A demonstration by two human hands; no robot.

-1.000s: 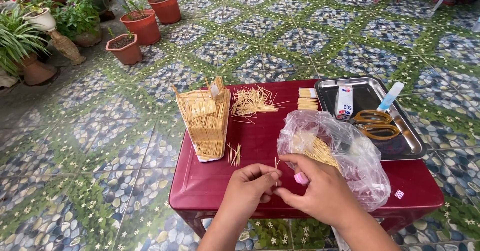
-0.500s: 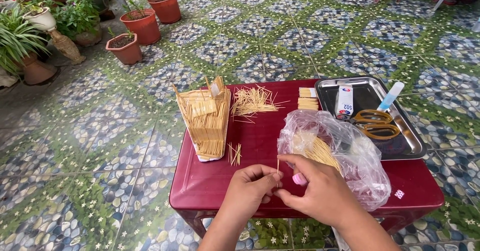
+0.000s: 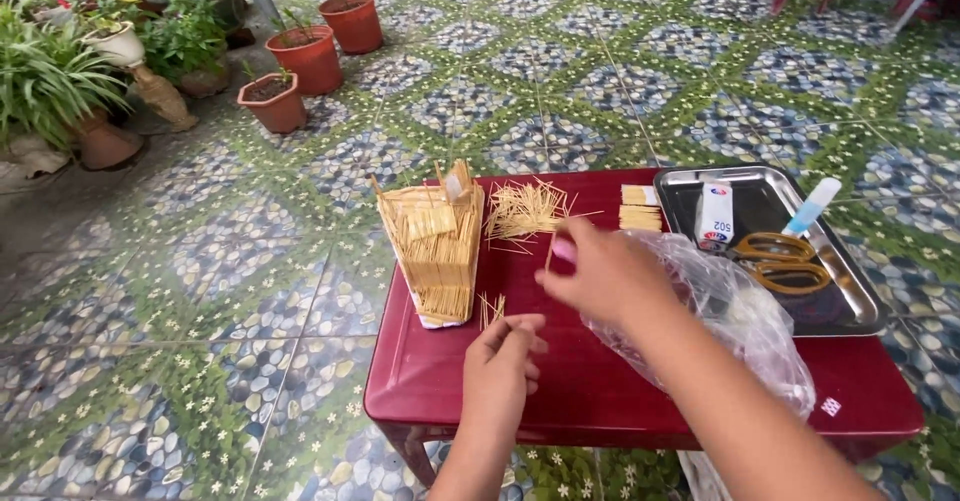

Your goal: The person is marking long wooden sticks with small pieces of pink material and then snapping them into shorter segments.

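A small house model built of toothpicks [image 3: 435, 251] stands on the left part of a dark red plastic table [image 3: 600, 391]. My right hand [image 3: 600, 273], blurred, hovers over the table's middle and pinches a single toothpick [image 3: 548, 254] that hangs from its fingertips. It is close to a loose toothpick pile [image 3: 525, 211]. My left hand [image 3: 505, 359] rests lower on the table with its fingers curled together, just below a few loose sticks [image 3: 490, 309]. A clear plastic bag [image 3: 745, 311] lies under my right forearm.
A metal tray [image 3: 855, 306] at the table's right holds orange-handled scissors [image 3: 785, 261], a small white glue box [image 3: 714, 216] and a blue-tipped tube [image 3: 812, 206]. Two flat stick panels [image 3: 640, 209] lie beside it. Terracotta pots [image 3: 310, 56] stand on the tiled floor at far left.
My right hand has lifted away from my left hand and moved forward towards the toothpick pile with a stick. My left hand stays low near the front.
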